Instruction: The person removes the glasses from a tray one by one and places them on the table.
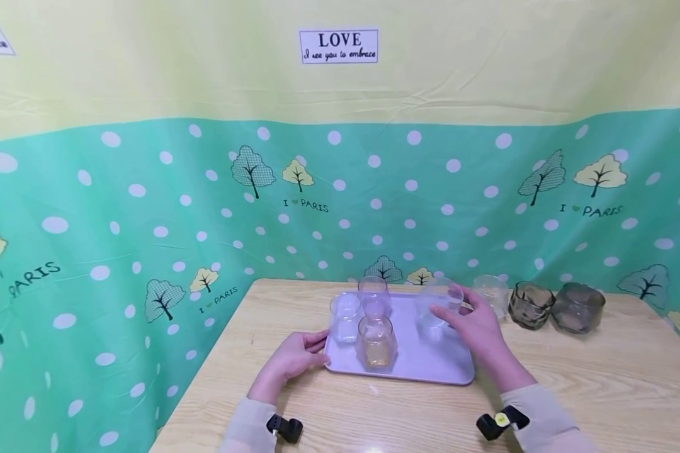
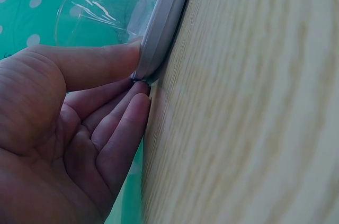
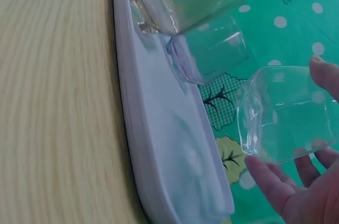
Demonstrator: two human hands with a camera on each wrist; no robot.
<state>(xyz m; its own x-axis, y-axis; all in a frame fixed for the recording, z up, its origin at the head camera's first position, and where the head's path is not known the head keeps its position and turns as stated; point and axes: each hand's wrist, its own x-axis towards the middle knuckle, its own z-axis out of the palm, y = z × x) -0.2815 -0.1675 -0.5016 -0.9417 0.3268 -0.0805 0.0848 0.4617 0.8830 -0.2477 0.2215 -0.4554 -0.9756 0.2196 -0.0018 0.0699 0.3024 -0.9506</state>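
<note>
- Holding a clear glass point(image 3: 288, 115) with the right hand point(image 1: 481, 324), fingers point(image 3: 265, 184) spread just as wide as the glass.
- Placed right between the thumb on one side and the other fingers on the other, with one fingertip close to the thick bottom.
- Held up over the right part of the light purple tray point(image 1: 425, 358), with a gap underneath.
- Pinching the left edge of the tray with the left hand point(image 1: 296, 360), thumb on the rim and other fingers bent close below it.
- Resting on the wooden counter point(image 1: 629, 384), between the two hands: the tray.
- Standing on the tray's left part, near the left fingers: a see-through glass point(image 1: 345, 321), a pinkish glass point(image 1: 373, 299) at the back and a yellowish glass point(image 1: 376, 346) in front.
- Lined up on the counter, just past the right hand: a plain glass point(image 1: 493, 296), a brown glass point(image 1: 531, 305) and a dark gray glass point(image 1: 578, 308).
- Hanging behind: a dotted green and yellow cloth point(image 1: 396, 207).
</note>
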